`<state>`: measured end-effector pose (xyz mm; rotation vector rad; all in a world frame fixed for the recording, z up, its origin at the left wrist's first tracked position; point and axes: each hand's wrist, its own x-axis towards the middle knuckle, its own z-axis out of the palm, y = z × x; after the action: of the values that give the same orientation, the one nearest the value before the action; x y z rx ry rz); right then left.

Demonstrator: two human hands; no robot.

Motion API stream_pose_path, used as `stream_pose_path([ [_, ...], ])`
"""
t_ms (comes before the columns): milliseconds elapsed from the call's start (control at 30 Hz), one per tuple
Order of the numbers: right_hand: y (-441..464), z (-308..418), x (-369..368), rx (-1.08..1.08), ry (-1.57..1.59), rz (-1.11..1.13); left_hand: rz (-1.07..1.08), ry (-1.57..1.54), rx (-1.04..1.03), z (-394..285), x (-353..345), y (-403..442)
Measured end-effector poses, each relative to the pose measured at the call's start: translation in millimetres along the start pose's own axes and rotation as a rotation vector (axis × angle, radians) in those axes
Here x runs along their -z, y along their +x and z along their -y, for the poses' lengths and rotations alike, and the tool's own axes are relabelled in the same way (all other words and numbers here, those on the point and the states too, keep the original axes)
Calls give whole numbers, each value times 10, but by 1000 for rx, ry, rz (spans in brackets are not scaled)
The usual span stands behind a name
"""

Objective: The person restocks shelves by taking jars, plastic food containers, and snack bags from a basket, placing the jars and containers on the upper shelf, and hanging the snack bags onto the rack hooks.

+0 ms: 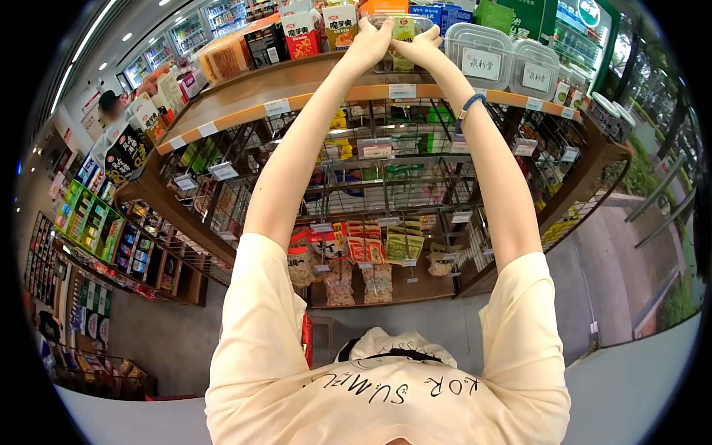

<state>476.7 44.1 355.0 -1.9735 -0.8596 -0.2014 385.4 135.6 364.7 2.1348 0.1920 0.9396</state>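
Note:
At the top of the shelf, my left hand (371,41) and my right hand (417,49) come close together around a clear plastic tub with a yellow-green label (403,43). My left hand grips its left side, and my right hand closes on its right side. Parts of both hands' fingers are hidden behind the tub. Just right of my right hand stand two clear lidded boxes with white labels, a larger one (480,62) and a smaller one (535,76). Red and yellow snack cartons (300,33) stand left of my left hand.
A wooden-edged shelf top (245,100) runs beneath my arms, with price tags along its front. Wire racks below carry hanging snack bags (365,245). Packaged bread (221,58) sits on the left. Farther left are a person (111,111) and more shelves; windows are at right.

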Motion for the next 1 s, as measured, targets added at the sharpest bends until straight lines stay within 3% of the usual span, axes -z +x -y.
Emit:
stream_pose_path([
  [467, 6, 143, -2, -173, -15, 62, -37, 64, 33, 2, -37, 5],
  [667, -114, 90, 58, -32, 179, 18, 13, 257, 36, 26, 3, -48],
  [1000, -259, 161, 78, 92, 390, -79, 23, 229, 75, -164, 117, -268],
])
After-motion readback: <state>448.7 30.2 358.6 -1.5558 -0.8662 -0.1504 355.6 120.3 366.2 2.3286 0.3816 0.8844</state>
